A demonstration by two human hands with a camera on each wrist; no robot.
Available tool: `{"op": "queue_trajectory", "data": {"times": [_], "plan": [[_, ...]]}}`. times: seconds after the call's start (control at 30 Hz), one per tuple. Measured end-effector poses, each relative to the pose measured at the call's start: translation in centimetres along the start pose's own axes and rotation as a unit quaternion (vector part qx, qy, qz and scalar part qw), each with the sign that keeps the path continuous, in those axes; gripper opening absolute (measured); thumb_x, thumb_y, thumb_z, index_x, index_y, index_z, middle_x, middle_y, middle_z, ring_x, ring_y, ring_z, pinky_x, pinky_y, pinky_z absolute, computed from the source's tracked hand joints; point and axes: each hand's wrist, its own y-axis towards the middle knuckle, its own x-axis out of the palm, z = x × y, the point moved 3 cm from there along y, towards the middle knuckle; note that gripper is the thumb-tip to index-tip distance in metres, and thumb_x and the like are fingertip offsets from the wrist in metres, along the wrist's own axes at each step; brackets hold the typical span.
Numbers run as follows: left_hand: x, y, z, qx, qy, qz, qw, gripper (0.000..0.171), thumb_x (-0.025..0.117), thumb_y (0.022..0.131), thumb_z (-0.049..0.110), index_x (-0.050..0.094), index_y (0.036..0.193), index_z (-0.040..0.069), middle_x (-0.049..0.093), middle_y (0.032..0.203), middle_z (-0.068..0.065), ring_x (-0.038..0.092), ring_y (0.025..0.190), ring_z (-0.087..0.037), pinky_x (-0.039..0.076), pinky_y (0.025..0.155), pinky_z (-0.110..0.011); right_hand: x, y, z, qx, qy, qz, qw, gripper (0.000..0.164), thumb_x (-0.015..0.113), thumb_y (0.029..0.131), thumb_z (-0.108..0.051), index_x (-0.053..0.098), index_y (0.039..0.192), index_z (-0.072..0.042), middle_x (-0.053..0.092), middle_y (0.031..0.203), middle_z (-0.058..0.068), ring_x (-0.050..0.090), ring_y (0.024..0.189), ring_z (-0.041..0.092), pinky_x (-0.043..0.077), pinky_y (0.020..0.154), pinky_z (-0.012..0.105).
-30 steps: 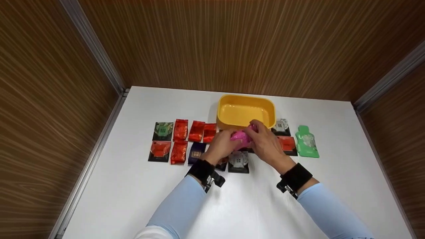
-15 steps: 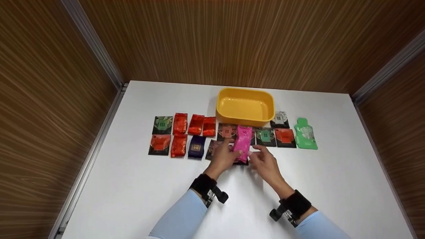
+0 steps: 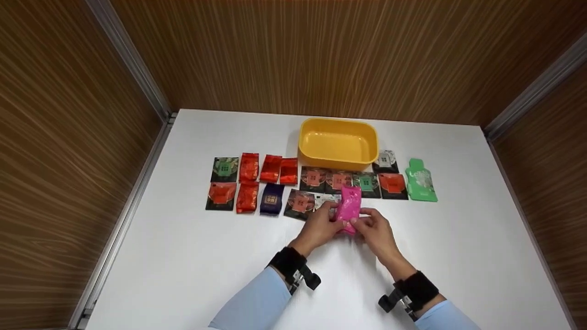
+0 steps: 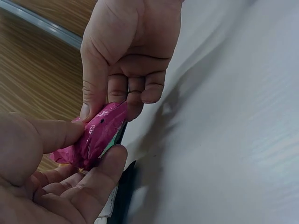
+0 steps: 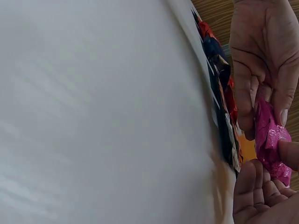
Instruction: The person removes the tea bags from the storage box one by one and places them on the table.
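Both hands hold a shiny pink foil packet (image 3: 350,204) over the near side of the sachet rows, its long side pointing away from me. My left hand (image 3: 321,227) pinches its left edge, thumb near the lower end. On the opposite edge, my right hand (image 3: 378,231) grips it with thumb and fingers. Thumbs and fingers of both hands press the pink packet (image 4: 96,137) in the left wrist view. The right wrist view also shows the packet (image 5: 268,140) between them. A black-and-white sachet (image 3: 326,198) lies partly hidden behind the left hand and packet.
A yellow box (image 3: 339,163) stands behind the rows. To the left lie red packets (image 3: 247,197), a dark purple packet (image 3: 271,199) and flat sachets (image 3: 221,196). More flat sachets (image 3: 393,185) and a green pouch (image 3: 421,183) lie right. Wooden panels surround the white table (image 3: 183,275).
The pink packet came down from near the yellow box toward me, then shifted slightly right. The right hand, loosely beside it half a second ago, now grips its right edge.
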Motion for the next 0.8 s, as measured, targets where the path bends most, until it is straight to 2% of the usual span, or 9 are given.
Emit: {"op": "queue_trajectory", "data": {"times": [0.07,0.17,0.3,0.4,0.6,0.8], "plan": [[0.2,0.0,0.0,-0.002,-0.007,-0.001,1.0000,0.052,0.077,0.095,0.011,0.056,0.143,0.005,0.078,0.112,-0.015,0.074,0.090,-0.015,0.058,0.075,-0.027,-0.2,-0.3,0.1,-0.004,-0.005,-0.006,1.000,0.048,0.073,0.101,-0.023,0.055,0.140,-0.002,0.076,0.098,0.012,0.068,0.076,0.016,0.055,0.062,0.030],[0.4,-0.1,0.0,-0.001,-0.005,0.005,1.0000,0.054,0.079,0.094,0.012,0.056,0.143,0.005,0.079,0.109,-0.013,0.074,0.086,-0.015,0.058,0.073,-0.027,-0.2,-0.7,0.4,-0.001,0.018,-0.026,1.000,0.055,0.074,0.101,-0.023,0.051,0.147,-0.005,0.075,0.104,0.015,0.072,0.080,0.021,0.060,0.062,0.033],[0.9,-0.3,-0.2,0.005,0.009,-0.001,0.9999,0.056,0.080,0.095,0.018,0.057,0.144,0.006,0.078,0.112,-0.013,0.075,0.093,-0.017,0.058,0.075,-0.027,-0.4,-1.0,1.0,0.008,0.044,-0.028,0.999,0.060,0.075,0.100,-0.019,0.048,0.151,-0.005,0.075,0.106,0.016,0.074,0.081,0.022,0.060,0.063,0.033],[1.0,-0.5,-0.4,0.011,0.021,-0.018,0.9996,0.052,0.078,0.096,0.019,0.059,0.142,0.007,0.079,0.112,-0.011,0.075,0.097,-0.017,0.058,0.077,-0.027,-0.9,-0.9,1.4,0.009,0.027,-0.003,1.000,0.055,0.075,0.099,-0.016,0.052,0.148,-0.003,0.076,0.102,0.015,0.070,0.077,0.017,0.055,0.062,0.028],[0.9,-0.9,-0.9,0.020,0.023,-0.048,0.9984,0.034,0.069,0.095,0.008,0.067,0.128,0.002,0.077,0.092,-0.004,0.066,0.070,-0.008,0.055,0.065,-0.024,-2.1,-0.8,1.9,0.014,-0.035,0.030,0.999,0.044,0.075,0.098,-0.013,0.059,0.137,0.001,0.078,0.097,0.016,0.065,0.067,0.013,0.052,0.057,0.025],[0.8,-1.0,-1.1,0.050,0.054,-0.053,0.9959,0.025,0.068,0.095,0.008,0.071,0.119,0.001,0.077,0.087,-0.004,0.060,0.065,-0.001,0.051,0.066,-0.020,-2.3,-0.1,1.8,0.017,-0.071,0.036,0.997,0.042,0.075,0.098,-0.016,0.059,0.133,0.002,0.079,0.098,0.017,0.067,0.061,0.013,0.053,0.055,0.025]]}}
